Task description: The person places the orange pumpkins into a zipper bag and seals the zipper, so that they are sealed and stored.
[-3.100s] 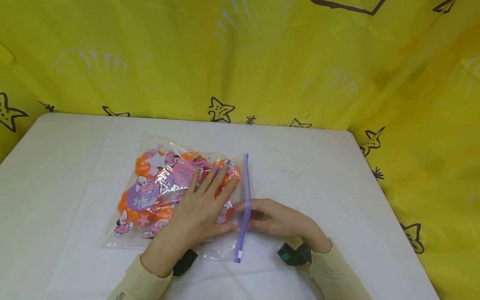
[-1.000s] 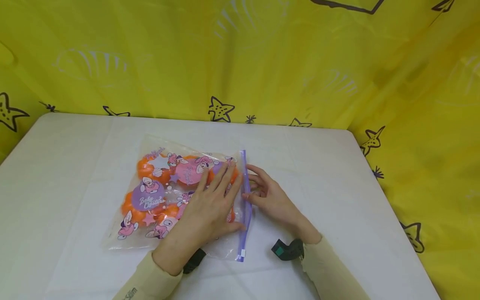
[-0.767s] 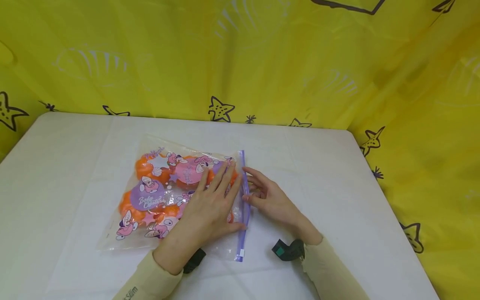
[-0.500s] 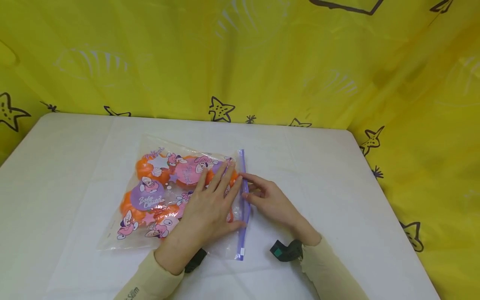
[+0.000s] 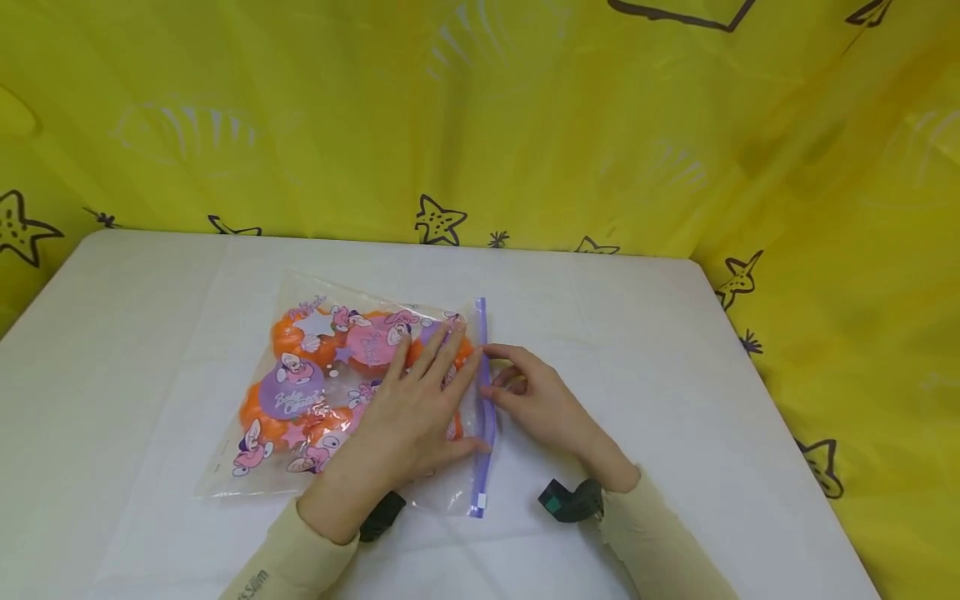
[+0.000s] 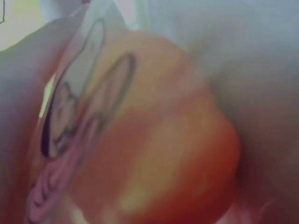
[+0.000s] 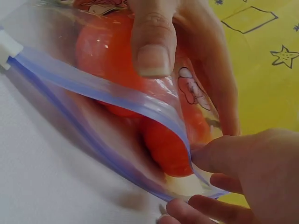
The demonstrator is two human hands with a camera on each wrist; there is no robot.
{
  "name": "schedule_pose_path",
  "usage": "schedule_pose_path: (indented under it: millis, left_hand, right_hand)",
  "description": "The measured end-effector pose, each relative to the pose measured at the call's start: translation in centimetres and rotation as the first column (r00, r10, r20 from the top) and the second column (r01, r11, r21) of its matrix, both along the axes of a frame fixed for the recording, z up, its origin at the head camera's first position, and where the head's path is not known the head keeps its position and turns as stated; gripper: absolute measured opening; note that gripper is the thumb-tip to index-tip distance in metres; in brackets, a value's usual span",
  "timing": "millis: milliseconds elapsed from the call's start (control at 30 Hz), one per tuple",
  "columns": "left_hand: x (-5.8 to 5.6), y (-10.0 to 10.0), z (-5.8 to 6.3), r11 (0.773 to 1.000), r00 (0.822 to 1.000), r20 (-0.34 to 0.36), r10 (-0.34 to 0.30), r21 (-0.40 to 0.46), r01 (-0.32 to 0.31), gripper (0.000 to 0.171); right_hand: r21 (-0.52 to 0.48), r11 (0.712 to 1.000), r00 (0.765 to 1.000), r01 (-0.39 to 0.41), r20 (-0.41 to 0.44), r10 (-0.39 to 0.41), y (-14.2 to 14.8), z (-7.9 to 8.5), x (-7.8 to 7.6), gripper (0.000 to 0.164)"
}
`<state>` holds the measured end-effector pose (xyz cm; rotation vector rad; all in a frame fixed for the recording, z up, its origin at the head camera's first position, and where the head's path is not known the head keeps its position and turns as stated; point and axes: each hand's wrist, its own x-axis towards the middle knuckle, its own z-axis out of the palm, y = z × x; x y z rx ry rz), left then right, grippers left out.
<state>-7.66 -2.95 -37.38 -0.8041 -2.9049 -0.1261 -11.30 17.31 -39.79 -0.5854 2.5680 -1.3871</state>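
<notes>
A clear slider zip bag (image 5: 292, 467) printed with pink cartoon oysters lies on the table, its purple zip edge facing right. Several orange, rounded, lobed things (image 5: 258, 408) show through the plastic; one orange lump (image 6: 163, 140) fills the left wrist view, blurred. My left hand (image 5: 420, 408) rests across the bag with fingers spread, its thumb at the zip edge. My right hand (image 5: 543, 400) pinches that edge toward its far end. The right wrist view shows the mouth gaping between two purple zip strips (image 7: 105, 95), and the white slider (image 7: 9, 46) at the near end.
A white-covered table (image 5: 637, 358) extends around the bag. Behind and to the right hangs a yellow cloth (image 5: 525, 125) with starfish drawings. Dark wrist camera mounts (image 5: 572, 502) sit under both wrists, close above the table.
My right hand has moved from inside or under the bag's mouth to farther up the zip edge, its fingers then closing in on it. The left hand has stayed spread on the bag, shifting slightly.
</notes>
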Motion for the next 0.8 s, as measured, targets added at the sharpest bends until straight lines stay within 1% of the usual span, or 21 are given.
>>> schedule_pose_path:
  millis: [133, 233, 300, 367, 433, 500, 600, 700, 800]
  left_hand:
    - [0.2, -0.1, 0.5, 1.000, 0.999, -0.040, -0.028, 0.010, 0.028, 0.096]
    - [0.8, -0.2, 0.8, 0.996, 0.991, -0.101, -0.084, -0.007, 0.084, 0.084]
    - [1.5, -0.1, 0.9, 0.989, 0.978, -0.146, -0.146, -0.024, 0.144, 0.077]
    - [2.4, -0.2, 0.7, 0.978, 0.961, -0.182, -0.210, -0.041, 0.206, 0.072]
    - [3.3, -0.2, 0.3, 0.967, 0.947, -0.198, -0.254, -0.064, 0.246, 0.073]
    - [4.1, -0.2, -0.1, 0.961, 0.942, -0.193, -0.274, -0.098, 0.260, 0.078]
    - [4.9, 0.0, -0.7, 0.955, 0.954, -0.143, -0.265, -0.172, 0.240, 0.088]
    - [5.2, 0.1, -1.0, 0.947, 0.967, -0.080, -0.244, -0.234, 0.220, 0.094]
    - [5.2, 0.3, -1.0, 0.941, 0.971, -0.046, -0.236, -0.258, 0.217, 0.094]
  right_hand:
    - [-0.020, 1.000, 0.999, -0.004, 0.035, 0.005, 0.4, 0.3, 0.0, 0.045]
    - [-0.019, 1.000, 0.998, -0.003, 0.065, 0.004, 0.5, 0.5, 0.1, 0.040]
    - [-0.017, 1.000, 0.997, -0.004, 0.077, 0.006, 0.7, 0.6, 0.1, 0.039]
    - [-0.009, 1.000, 0.997, -0.001, 0.079, 0.001, 0.6, 0.7, 0.2, 0.039]
    - [0.005, 1.000, 0.997, 0.007, 0.077, -0.007, 0.7, 0.9, 0.2, 0.039]
    - [0.019, 1.000, 0.997, 0.017, 0.080, -0.019, 0.7, 1.1, 0.2, 0.038]
    - [0.027, 0.999, 0.995, 0.026, 0.098, -0.028, 0.8, 1.2, 0.4, 0.039]
    - [0.014, 1.000, 0.992, 0.023, 0.126, -0.025, 1.0, 1.0, 0.5, 0.040]
    - [-0.002, 1.000, 0.991, 0.023, 0.132, -0.023, 1.3, 1.0, 0.8, 0.040]
